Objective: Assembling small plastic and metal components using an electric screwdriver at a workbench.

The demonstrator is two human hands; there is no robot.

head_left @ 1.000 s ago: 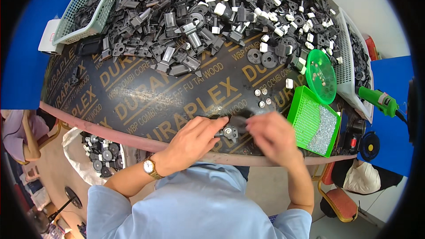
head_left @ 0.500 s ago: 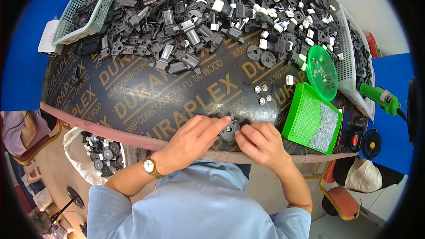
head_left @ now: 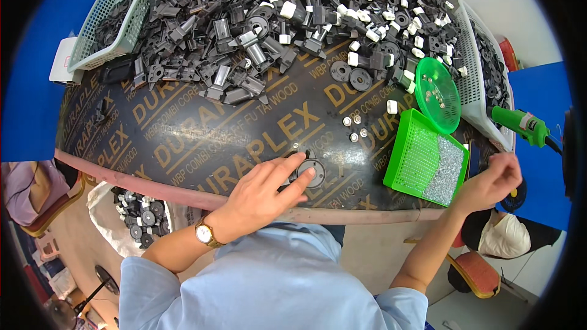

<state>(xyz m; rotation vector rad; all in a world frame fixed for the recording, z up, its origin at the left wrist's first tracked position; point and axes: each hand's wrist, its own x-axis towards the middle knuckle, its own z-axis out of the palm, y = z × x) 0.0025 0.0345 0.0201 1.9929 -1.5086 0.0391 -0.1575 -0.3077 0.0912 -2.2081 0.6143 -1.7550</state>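
At the near edge, a light blue shirt is seen from above, and its lower part is cut off by the frame. To the left, below the surface, black round pieces are held in a white bag, partly covered by the surface's edge. To the right, a red-seated chair is seen.

A watch is worn above the left hand, whose visible fingers are spread. A black round part is touched by one fingertip at the near middle of the surface; its left side is covered by the fingers, and whether it is gripped from beneath cannot be told. The right hand is held at the far right with fingers curled; whether anything is pinched there cannot be told, and what lies behind is blocked.

Farther off, small round pieces are grouped left of a green tray, which is partly filled with fine silvery bits too small to be made out singly. Beyond it a green dish is placed. A green power tool is seen at right. The far area is covered by a tangled pile of black and white parts, flanked by a left crate, cut off at the top, and a right crate.
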